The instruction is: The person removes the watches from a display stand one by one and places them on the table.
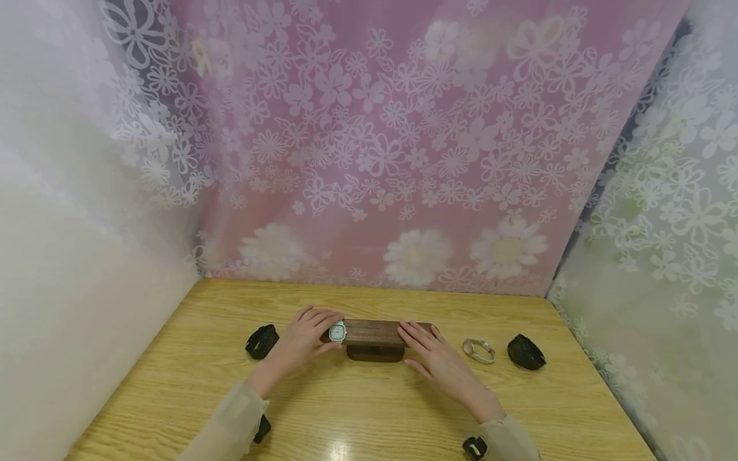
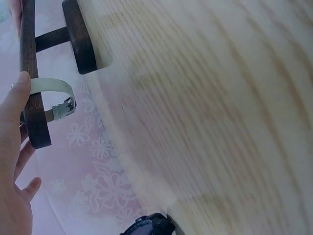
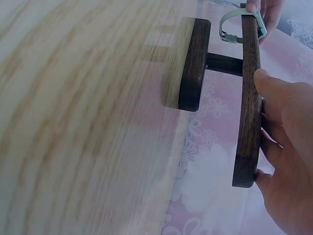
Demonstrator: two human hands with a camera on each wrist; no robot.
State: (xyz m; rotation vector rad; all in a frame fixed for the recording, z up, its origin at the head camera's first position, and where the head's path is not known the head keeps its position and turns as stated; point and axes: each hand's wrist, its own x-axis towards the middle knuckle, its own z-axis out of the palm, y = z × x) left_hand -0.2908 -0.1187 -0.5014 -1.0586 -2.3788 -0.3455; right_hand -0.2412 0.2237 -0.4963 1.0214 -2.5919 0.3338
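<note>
A dark brown wooden watch stand (image 1: 373, 331) is on the table, its crossbar raised on a short post over a rounded base (image 3: 194, 66). Around the bar's left end loops a wristwatch (image 1: 337, 331) with a pale green strap (image 2: 55, 85) and a square dial facing up. The strap's buckle hangs fastened below the bar. My left hand (image 1: 301, 339) grips the watch at the bar, thumb at the front edge and fingers behind. On the bar's right part my right hand (image 1: 442, 363) holds the wood, thumb in front and fingers over the far side.
To the right lie a light-banded watch (image 1: 479, 350) and a black watch (image 1: 526, 351). Another black watch (image 1: 262, 342) sits left of the left hand. The wooden table (image 1: 357, 410) meets a flowered pink curtain (image 1: 375, 160) at the back and pale sheets at both sides.
</note>
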